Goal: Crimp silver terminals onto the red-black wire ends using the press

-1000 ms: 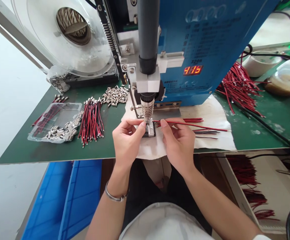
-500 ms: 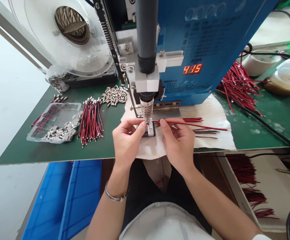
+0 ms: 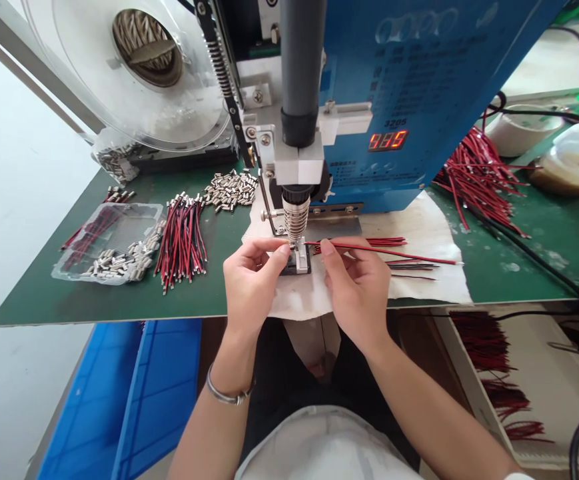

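Between thumb and fingers my right hand (image 3: 359,280) pinches a red wire (image 3: 409,255), whose near end reaches left into the small metal fixture (image 3: 301,259). Its free end points right over the white cloth (image 3: 309,300). Closed in a pinch at the fixture's left side is my left hand (image 3: 254,280); whatever lies between its fingertips is too small and hidden to name. Directly above the fixture stands the soldering head (image 3: 296,217) with its coiled spring, part of the blue machine (image 3: 399,80). More red and black wires (image 3: 386,241) lie on the cloth behind and beside my right hand.
At left are a clear tray (image 3: 109,277) of small metal connectors, a bundle of wires (image 3: 182,243) and a connector pile (image 3: 230,190). A reel (image 3: 79,67) stands behind. Right are a wire heap (image 3: 484,180), a tub (image 3: 569,163) and a black cable (image 3: 534,250). Blue bins (image 3: 134,400) sit below.
Both hands keep nearly the same pose at the fixture. The left fingertips have shifted slightly left, and the view has moved a little. The machine's lit display reads differently.
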`<act>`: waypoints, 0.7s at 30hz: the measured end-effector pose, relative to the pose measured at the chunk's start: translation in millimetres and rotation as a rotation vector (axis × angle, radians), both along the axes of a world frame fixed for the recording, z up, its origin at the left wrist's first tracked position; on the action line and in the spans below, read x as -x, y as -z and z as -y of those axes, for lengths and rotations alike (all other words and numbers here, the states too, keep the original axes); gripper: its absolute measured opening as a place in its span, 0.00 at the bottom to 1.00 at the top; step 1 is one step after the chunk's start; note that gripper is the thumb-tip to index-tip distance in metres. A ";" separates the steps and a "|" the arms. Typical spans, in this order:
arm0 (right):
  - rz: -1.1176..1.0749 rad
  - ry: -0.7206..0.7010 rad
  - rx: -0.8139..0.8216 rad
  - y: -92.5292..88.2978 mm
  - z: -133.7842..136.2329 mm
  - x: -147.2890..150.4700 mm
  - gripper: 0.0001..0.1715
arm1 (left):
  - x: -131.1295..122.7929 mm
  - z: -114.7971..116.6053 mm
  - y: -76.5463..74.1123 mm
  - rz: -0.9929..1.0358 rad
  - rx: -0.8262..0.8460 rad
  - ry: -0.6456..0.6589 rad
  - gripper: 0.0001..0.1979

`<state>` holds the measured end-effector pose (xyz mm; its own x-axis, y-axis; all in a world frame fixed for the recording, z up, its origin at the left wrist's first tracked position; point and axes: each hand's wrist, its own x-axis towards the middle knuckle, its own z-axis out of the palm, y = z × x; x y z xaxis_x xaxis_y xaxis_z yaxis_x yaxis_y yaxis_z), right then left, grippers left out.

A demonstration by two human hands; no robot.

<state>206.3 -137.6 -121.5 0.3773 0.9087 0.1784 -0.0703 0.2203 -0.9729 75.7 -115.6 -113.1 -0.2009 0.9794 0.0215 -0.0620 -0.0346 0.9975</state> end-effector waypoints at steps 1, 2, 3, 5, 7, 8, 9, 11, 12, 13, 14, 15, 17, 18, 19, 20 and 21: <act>0.001 0.000 -0.003 0.1 0.1 -0.1 0.11 | -0.1 0.1 -0.2 0.000 0.004 0.000 0.03; 0.002 -0.001 -0.003 0.3 0.3 -0.2 0.11 | -0.1 0.1 -0.3 0.002 0.007 -0.001 0.03; 0.003 -0.002 -0.001 0.4 0.4 -0.3 0.11 | -0.2 0.2 -0.4 0.004 0.009 -0.001 0.03; 0.003 -0.005 0.002 0.4 0.8 -0.4 0.11 | -0.2 0.3 -0.4 0.007 0.009 -0.001 0.03; -0.001 -0.007 0.005 0.3 1.1 -0.4 0.11 | -0.1 0.1 0.0 0.009 0.010 0.001 0.03; -0.002 -0.008 0.007 0.2 1.1 -0.3 0.11 | -0.1 0.0 0.2 0.007 0.012 0.002 0.03; -0.002 -0.010 0.009 0.1 1.1 -0.3 0.11 | 0.0 -0.1 0.5 0.006 0.013 0.004 0.03; 0.003 -0.011 0.011 0.1 0.7 -0.2 0.11 | 0.1 -0.5 0.9 0.004 0.010 0.008 0.03; 0.007 -0.010 0.011 0.2 0.5 -0.1 0.11 | 0.2 -0.6 1.1 0.002 0.006 0.010 0.03; 0.009 -0.009 0.012 0.2 0.4 0.1 0.11 | 0.2 -0.6 1.1 -0.002 0.004 0.012 0.04; 0.008 -0.007 0.013 0.3 0.2 0.2 0.12 | 0.1 -0.5 1.0 -0.008 0.001 0.012 0.04; 0.007 -0.004 0.015 0.3 0.2 0.4 0.12 | 0.0 -0.4 0.9 -0.014 0.000 0.012 0.04; 0.004 0.001 0.020 0.3 0.4 0.5 0.12 | -0.2 0.3 0.8 -0.025 -0.004 0.011 0.04; 0.004 0.001 0.023 0.3 0.6 0.5 0.12 | -0.3 0.6 0.7 -0.024 -0.005 0.010 0.04; 0.005 0.002 0.026 0.2 0.8 0.4 0.12 | -0.4 0.9 0.7 -0.021 -0.006 0.008 0.04; 0.006 0.002 0.027 0.1 1.0 0.2 0.12 | -0.4 1.1 0.8 -0.017 -0.007 0.007 0.04; 0.007 0.001 0.026 0.0 1.1 0.1 0.12 | -0.3 1.2 0.8 -0.014 -0.007 0.006 0.04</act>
<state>206.2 -138.8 -121.5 0.3771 0.9128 0.1569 -0.0638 0.1946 -0.9788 76.0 -116.8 -113.9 -0.1945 0.9804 0.0307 -0.0485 -0.0408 0.9980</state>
